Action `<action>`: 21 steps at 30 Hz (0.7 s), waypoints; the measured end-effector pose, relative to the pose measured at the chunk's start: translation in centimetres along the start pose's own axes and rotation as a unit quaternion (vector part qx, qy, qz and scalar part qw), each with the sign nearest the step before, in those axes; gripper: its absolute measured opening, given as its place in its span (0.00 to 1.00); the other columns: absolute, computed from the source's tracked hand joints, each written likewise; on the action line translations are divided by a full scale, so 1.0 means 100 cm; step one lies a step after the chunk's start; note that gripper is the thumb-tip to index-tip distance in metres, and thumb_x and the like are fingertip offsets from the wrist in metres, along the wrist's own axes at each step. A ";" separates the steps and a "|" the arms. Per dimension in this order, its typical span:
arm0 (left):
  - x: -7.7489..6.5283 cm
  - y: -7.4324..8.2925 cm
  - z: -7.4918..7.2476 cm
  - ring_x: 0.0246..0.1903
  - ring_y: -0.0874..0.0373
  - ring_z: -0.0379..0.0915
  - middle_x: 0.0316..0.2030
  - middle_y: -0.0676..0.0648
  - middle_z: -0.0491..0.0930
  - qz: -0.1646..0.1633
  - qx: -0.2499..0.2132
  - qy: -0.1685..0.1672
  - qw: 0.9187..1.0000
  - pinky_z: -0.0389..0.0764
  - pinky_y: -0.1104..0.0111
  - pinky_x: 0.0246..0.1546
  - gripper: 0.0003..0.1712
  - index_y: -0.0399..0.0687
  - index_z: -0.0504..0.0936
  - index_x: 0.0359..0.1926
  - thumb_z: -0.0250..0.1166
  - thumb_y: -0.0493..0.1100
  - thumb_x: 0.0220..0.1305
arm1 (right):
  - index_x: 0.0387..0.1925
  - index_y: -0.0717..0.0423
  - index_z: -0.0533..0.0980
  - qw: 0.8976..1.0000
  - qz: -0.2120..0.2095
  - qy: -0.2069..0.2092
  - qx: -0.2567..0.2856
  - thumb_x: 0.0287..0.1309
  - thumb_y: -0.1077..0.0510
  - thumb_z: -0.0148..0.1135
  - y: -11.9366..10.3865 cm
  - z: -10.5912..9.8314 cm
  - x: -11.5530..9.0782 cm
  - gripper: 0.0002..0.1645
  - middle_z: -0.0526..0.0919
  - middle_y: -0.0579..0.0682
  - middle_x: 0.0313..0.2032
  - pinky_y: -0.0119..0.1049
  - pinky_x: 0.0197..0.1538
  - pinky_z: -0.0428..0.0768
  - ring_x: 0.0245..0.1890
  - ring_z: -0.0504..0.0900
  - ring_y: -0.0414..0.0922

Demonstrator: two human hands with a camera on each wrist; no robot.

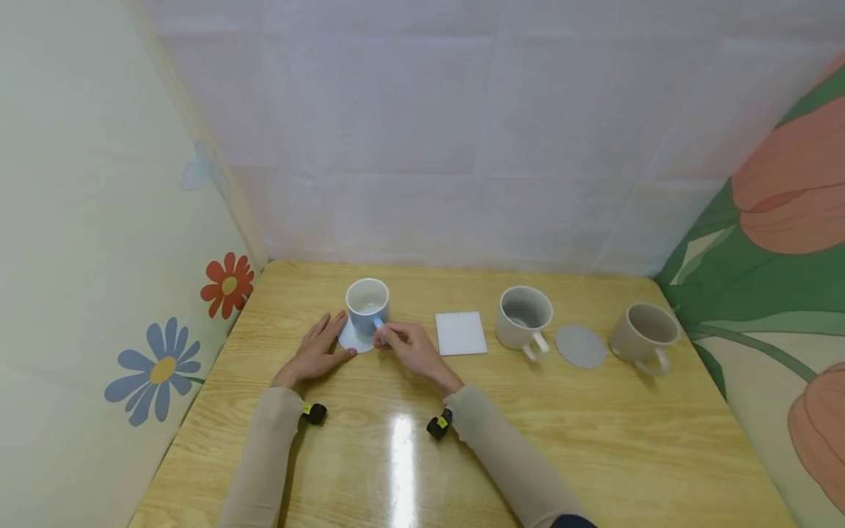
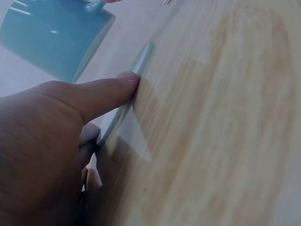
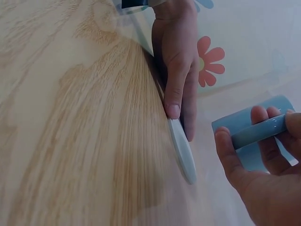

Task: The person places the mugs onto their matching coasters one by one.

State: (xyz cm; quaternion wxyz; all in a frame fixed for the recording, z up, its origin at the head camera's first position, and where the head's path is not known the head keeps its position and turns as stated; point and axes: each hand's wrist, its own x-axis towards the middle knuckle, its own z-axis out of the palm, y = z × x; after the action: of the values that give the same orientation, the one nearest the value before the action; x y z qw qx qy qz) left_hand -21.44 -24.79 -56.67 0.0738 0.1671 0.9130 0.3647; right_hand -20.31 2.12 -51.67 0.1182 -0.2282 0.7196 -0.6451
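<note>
A light-blue mug (image 1: 364, 318) with a white inside hangs just above a round pale-blue coaster (image 1: 352, 339) at the left of the table. My right hand (image 1: 416, 349) grips its handle; in the right wrist view fingers and thumb wrap that handle (image 3: 259, 132). A gap shows between the tilted mug (image 2: 51, 40) and the coaster in the left wrist view. My left hand (image 1: 318, 356) rests on the table with fairly straight fingers, left of the coaster. Its thumb touches the coaster's near edge (image 3: 183, 155), and its other fingers reach along the far side, partly hidden.
To the right lie a square white coaster (image 1: 461, 334), a light-grey mug (image 1: 515, 326), a round grey coaster (image 1: 581, 347) and a beige-grey mug (image 1: 634, 341). A white cloth wall (image 1: 429, 147) closes the table's back. Flowered panels (image 1: 79, 242) flank both sides.
</note>
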 end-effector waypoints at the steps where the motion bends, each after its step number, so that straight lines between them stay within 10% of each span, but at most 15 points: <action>1: 0.000 -0.001 0.000 0.84 0.29 0.32 0.85 0.38 0.48 0.002 0.001 0.002 1.000 0.36 0.29 0.79 0.51 0.53 0.53 0.86 0.66 0.62 0.73 | 0.52 0.78 0.81 1.000 0.000 -0.003 0.001 0.82 0.62 0.52 0.000 0.001 0.001 0.19 0.86 0.73 0.49 0.55 0.62 0.87 0.53 0.89 0.61; 21: 0.003 0.001 0.000 0.83 0.28 0.34 0.85 0.39 0.50 0.000 0.018 0.009 1.000 0.39 0.30 0.80 0.52 0.53 0.52 0.87 0.68 0.60 0.73 | 0.49 0.77 0.82 1.000 0.004 -0.015 -0.004 0.81 0.64 0.53 0.005 0.007 0.007 0.17 0.87 0.68 0.46 0.54 0.61 0.87 0.50 0.89 0.53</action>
State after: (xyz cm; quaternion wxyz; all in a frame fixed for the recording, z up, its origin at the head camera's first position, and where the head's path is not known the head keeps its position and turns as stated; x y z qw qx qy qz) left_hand -21.68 -24.60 -56.63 0.0626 0.1654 0.9200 0.3498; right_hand -20.68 1.18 -52.20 0.1299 -0.2355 0.7213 -0.6383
